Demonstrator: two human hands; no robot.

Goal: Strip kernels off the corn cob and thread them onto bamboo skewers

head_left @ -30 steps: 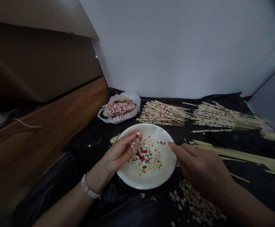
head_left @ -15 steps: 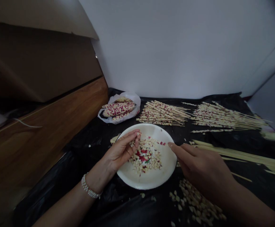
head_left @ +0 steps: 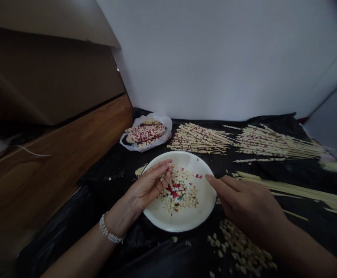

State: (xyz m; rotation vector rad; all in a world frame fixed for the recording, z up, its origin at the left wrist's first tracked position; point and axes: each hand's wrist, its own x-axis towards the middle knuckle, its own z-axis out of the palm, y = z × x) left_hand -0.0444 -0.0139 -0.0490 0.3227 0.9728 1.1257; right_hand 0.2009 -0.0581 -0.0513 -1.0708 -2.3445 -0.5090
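Observation:
A white bowl (head_left: 206, 208) holds loose pale corn kernels (head_left: 190, 189), some with dark red edges; a red and green pattern shows on its bottom. Over the bowl's left side is my left hand (head_left: 152, 181), thumb and fingers pinched around a corn kernel (head_left: 171, 166). My right hand (head_left: 246, 197) is closed at the bowl's right rim. From its fingertips a thin skewer points left over the bowl, carrying red and pale kernels (head_left: 198, 176). Most of the skewer's bare length is hidden by the hand.
Behind the bowl lie speckled corn cobs (head_left: 145, 134) in a plastic bag (head_left: 168, 121) and two piles of kernel-threaded skewers (head_left: 197, 139). Bare sticks (head_left: 290, 185) lie at right, above a heap of kernels (head_left: 244, 249). Black sheeting (head_left: 104, 173) covers the surface; a wooden board (head_left: 99, 127) borders the left.
Both hands stay almost in place. The left fingers have shifted very slightly at the kernel; the skewer stays in my right hand.

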